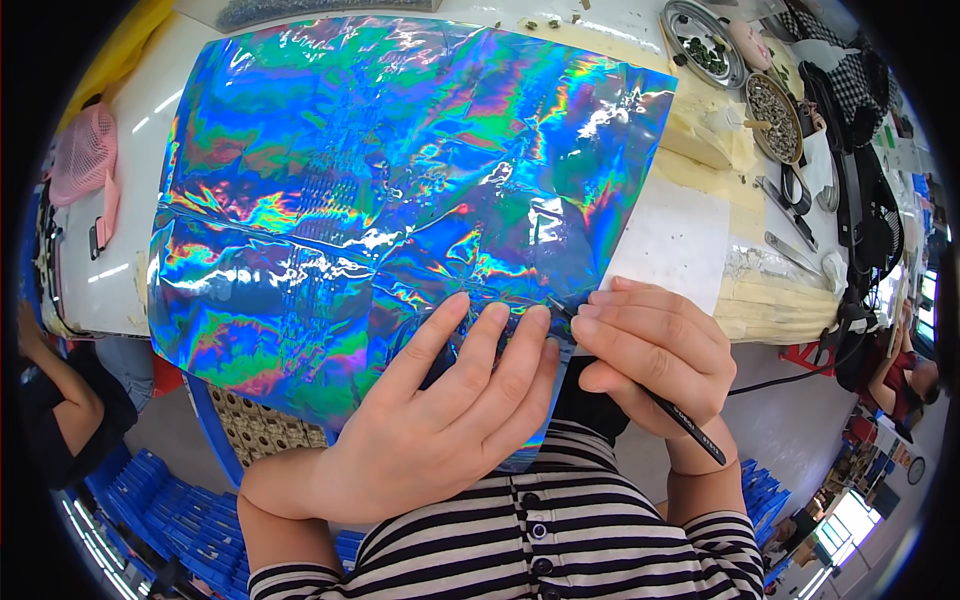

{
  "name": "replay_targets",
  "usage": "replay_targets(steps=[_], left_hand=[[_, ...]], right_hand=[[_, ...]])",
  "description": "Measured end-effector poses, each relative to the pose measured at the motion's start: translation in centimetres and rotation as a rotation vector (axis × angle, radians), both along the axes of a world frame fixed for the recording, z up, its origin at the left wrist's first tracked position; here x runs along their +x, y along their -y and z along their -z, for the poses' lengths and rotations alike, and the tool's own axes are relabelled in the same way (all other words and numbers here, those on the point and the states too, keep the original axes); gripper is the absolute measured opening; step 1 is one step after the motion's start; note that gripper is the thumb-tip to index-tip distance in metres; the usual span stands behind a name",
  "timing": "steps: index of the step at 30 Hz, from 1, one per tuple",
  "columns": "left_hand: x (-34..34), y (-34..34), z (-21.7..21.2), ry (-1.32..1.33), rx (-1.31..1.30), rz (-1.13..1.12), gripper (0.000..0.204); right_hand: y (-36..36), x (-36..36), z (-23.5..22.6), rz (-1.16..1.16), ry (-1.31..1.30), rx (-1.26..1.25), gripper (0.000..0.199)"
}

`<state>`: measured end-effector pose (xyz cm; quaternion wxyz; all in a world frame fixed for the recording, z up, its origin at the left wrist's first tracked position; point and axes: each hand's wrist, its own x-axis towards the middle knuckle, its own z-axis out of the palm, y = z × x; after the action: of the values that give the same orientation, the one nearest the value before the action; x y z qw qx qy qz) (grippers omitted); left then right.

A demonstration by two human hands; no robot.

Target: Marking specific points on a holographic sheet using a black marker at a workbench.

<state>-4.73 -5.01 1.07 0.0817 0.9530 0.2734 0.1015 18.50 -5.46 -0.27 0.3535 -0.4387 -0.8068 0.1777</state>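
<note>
Nearest to the person, the left hand (pixel 440 420) lies flat with its fingers spread a little, pressing down the near edge of a big holographic foil sheet (pixel 400 190). Just to the right of this sheet's near corner, the right hand (pixel 655 350) is closed around a thin black tool (pixel 690 425), like a pen, and its tip touches the sheet's edge beside the left fingertips. The sheet shines blue, green and pink, has wrinkles, and covers most of a white table (pixel 130 130); its near part hangs over the table edge.

Under the right edge of the sheet a white paper (pixel 680 240) shows. Beyond the sheet's far right corner stand two round metal trays (pixel 775 115) with small pieces. Left of the sheet, a pink mesh thing (pixel 85 155) lies at the table side.
</note>
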Motion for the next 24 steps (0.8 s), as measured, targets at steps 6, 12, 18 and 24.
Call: replay_targets(steps=[6,12,18,24], left_hand=[[-0.01,0.01,-0.10,-0.009,-0.002,0.001,0.038],[-0.01,0.01,-0.04,-0.008,-0.001,0.000,0.039],[-0.04,-0.02,0.01,-0.006,-0.006,-0.001,0.040],[-0.01,0.03,0.00,-0.005,0.005,0.000,0.040]], right_hand=[[0.04,-0.05,0.11,0.027,0.006,0.015,0.032],[0.01,0.15,-0.22,0.011,-0.033,-0.030,0.033],[-0.05,0.11,-0.05,0.014,-0.040,-0.020,0.033],[-0.04,0.04,-0.06,0.010,-0.022,-0.010,0.033]])
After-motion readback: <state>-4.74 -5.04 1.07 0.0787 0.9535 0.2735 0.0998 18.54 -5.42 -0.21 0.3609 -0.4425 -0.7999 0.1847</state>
